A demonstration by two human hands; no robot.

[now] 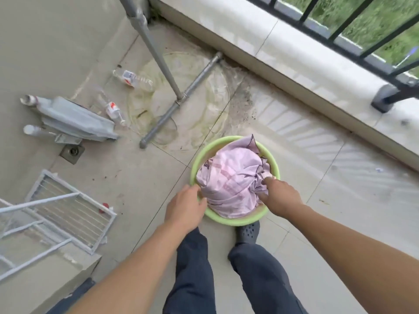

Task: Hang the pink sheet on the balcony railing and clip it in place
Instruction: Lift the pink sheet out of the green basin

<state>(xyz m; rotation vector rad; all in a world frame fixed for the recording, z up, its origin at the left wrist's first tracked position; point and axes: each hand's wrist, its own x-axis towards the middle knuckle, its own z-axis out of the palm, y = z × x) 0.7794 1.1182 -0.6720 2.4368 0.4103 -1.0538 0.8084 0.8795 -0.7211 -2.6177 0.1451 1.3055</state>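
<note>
The pink sheet (233, 182) is bundled in a heap inside the green basin (199, 159), which sits on the balcony floor (340, 211) right in front of my feet. My right hand (278, 196) is dug into the sheet's right side, fingers curled into the folds and pinching cloth. My left hand (186, 207) lies on the basin's near-left rim, fingers loosely extended and touching the edge of the sheet, gripping nothing that I can see. A dark clog (248, 231) pokes out just below the basin. Beyond it runs the pale ledge (272, 41), with the black balcony railing (340, 30) on top and grass behind the bars. To the left stands a grey metal pole stand (158, 55), with empty plastic bottles (133, 79) lying near its foot, a floor drain (72, 152), and a white wire rack (68, 200) at the far left.
</note>
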